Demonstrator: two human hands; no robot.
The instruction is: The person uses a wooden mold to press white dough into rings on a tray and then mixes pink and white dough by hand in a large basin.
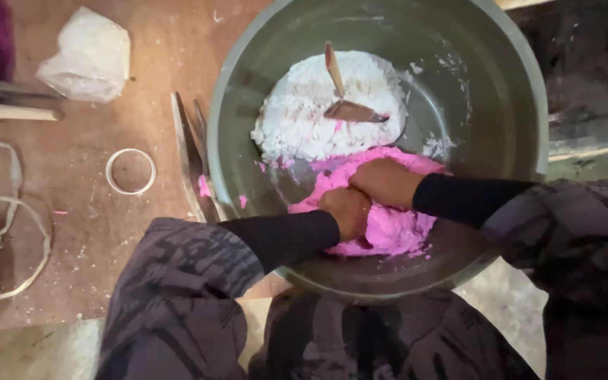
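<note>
A large metal bowl [501, 105] sits in front of me. Inside it lies a mound of pink dough [388, 229] near my side and a heap of white flour-like mass [304, 112] behind it. A small scoop with a pale handle [343, 98] rests stuck in the white heap. My left hand [346, 210] is closed and pushed into the pink dough. My right hand [386, 181] presses on the dough just beside it, fingers curled into it. Both arms wear black sleeves under grey patterned cloth.
A crumpled white plastic bag [89, 56] lies on the brown floor at upper left. A white ring [131, 171] lies left of the bowl, with looped white cords [15, 232] further left. Flat wooden pieces [190, 151] lean by the bowl's left rim.
</note>
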